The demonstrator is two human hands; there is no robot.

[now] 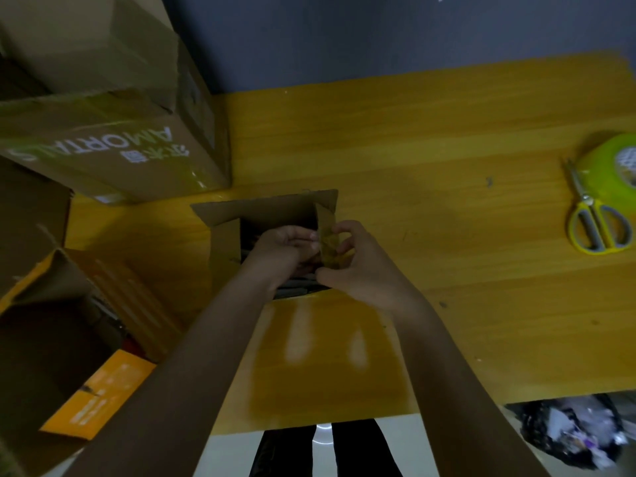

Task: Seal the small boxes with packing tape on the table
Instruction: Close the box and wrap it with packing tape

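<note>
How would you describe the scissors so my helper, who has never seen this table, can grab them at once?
Look at the wooden table and go to its far right edge. There the scissors lie flat, blades pointing away from the person, right beside a green tape roll. Their yellow-and-grey handles set them apart from the round roll, the only thing near them.

small box open | both hands pinch right flap | scissors right
</note>
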